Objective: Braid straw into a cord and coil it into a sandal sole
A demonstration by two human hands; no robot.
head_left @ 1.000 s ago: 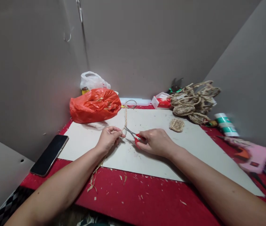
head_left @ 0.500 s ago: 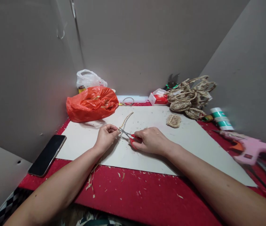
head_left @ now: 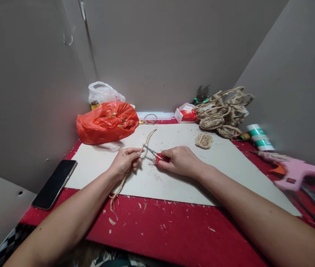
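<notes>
Keep your left hand [head_left: 125,160] pinched tight on the braided straw cord [head_left: 146,142] while your right hand [head_left: 180,160], closed around the red-handled scissors [head_left: 154,154], snips squarely beside those fingers.

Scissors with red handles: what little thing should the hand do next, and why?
Probably squeeze the scissors shut. The right hand holds them with the blades parted right at the braided straw cord, just beyond where the left hand pinches it, so a snip there looks ready.
</notes>
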